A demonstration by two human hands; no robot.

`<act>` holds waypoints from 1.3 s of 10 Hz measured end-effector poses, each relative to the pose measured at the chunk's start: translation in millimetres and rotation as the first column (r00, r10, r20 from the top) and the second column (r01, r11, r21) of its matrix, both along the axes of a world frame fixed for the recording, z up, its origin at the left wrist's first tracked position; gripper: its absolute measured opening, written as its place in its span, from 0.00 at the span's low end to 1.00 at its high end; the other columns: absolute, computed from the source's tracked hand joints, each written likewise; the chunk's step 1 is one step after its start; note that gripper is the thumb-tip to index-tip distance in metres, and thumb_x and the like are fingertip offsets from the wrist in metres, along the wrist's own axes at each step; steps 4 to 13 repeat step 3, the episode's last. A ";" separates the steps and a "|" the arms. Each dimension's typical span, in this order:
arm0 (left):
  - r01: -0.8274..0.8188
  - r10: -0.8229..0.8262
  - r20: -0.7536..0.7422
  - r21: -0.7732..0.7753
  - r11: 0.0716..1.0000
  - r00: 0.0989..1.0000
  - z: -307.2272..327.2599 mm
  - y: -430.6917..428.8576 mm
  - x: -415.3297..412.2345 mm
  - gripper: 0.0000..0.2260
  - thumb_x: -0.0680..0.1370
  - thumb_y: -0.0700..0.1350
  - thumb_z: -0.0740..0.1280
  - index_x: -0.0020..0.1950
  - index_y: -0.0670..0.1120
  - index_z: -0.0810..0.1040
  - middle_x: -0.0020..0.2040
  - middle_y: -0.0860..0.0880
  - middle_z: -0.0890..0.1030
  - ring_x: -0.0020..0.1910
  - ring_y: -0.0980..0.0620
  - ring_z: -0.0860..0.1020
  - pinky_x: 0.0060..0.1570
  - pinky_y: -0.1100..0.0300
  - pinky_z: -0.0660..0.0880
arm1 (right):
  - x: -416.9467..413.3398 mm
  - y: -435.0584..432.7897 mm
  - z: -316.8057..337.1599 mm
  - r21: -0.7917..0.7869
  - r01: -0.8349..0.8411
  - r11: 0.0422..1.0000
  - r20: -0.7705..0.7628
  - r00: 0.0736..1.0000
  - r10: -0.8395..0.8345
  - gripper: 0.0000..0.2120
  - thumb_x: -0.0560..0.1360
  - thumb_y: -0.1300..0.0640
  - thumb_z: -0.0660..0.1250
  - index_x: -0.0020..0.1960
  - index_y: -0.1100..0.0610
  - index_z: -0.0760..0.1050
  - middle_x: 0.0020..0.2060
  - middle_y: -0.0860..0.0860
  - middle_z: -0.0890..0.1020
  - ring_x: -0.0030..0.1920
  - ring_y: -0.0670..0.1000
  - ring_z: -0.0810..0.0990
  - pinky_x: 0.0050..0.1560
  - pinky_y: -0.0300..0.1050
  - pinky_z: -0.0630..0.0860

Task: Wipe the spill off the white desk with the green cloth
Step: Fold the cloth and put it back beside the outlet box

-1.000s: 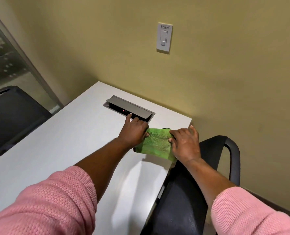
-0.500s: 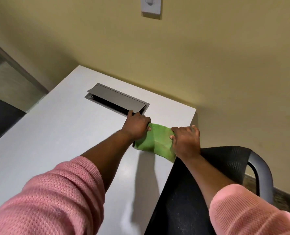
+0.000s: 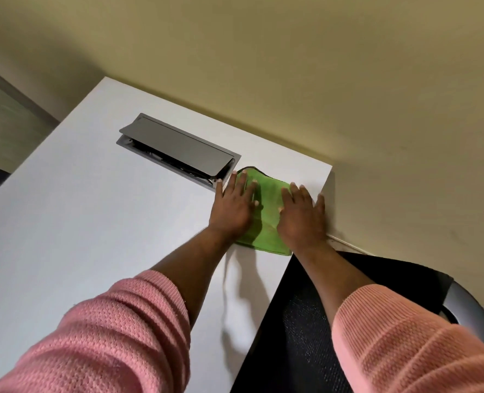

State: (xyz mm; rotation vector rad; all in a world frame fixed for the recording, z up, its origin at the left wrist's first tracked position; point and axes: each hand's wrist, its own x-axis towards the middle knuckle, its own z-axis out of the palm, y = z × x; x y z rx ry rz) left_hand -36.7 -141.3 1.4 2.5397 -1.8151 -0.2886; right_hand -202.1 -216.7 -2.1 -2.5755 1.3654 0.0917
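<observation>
The green cloth (image 3: pixel 266 214) lies spread on the white desk (image 3: pixel 93 222) at its far right corner, close to the wall. My left hand (image 3: pixel 233 207) lies palm down on the cloth's left part, fingers stretched out and apart. My right hand (image 3: pixel 300 218) lies flat on its right part, with the outer fingers reaching the desk's right edge. Only the strip of cloth between the hands and its near and far ends show. I see no spill on the desk.
A grey cable box with its lid (image 3: pixel 178 146) propped open is set into the desk just left of my left hand. A black mesh chair (image 3: pixel 306 321) with a grey armrest (image 3: pixel 467 310) stands against the desk's right edge. The yellow wall runs right behind the desk.
Both hands went from gripping the bunched cloth's ends to lying flat on it, and the cloth now lies spread on the desk. The camera has tilted down and closer.
</observation>
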 end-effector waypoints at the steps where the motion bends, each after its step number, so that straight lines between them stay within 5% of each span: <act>1: -0.041 0.044 -0.039 0.074 0.996 0.998 -12.2 9.7 -10.2 0.29 0.84 0.59 0.54 0.84 0.50 0.56 0.85 0.42 0.52 0.84 0.41 0.49 0.79 0.38 0.46 | 3.1 7.2 -8.0 0.050 -0.035 0.998 -0.038 0.999 0.037 0.33 0.84 0.44 0.57 0.84 0.53 0.53 0.85 0.54 0.55 0.84 0.55 0.52 0.80 0.70 0.46; 3: -0.043 0.052 -0.072 0.115 0.992 0.996 -11.4 19.7 -12.2 0.30 0.85 0.61 0.48 0.85 0.51 0.46 0.85 0.42 0.45 0.84 0.41 0.43 0.80 0.38 0.44 | 0.4 11.8 -10.9 0.080 -0.046 0.996 -0.044 0.998 0.050 0.37 0.84 0.39 0.54 0.85 0.55 0.46 0.85 0.55 0.49 0.85 0.57 0.47 0.80 0.72 0.43; 13: -0.043 0.052 -0.072 0.115 0.992 0.996 -11.4 19.7 -12.2 0.30 0.85 0.61 0.48 0.85 0.51 0.46 0.85 0.42 0.45 0.84 0.41 0.43 0.80 0.38 0.44 | 0.4 11.8 -10.9 0.080 -0.046 0.996 -0.044 0.998 0.050 0.37 0.84 0.39 0.54 0.85 0.55 0.46 0.85 0.55 0.49 0.85 0.57 0.47 0.80 0.72 0.43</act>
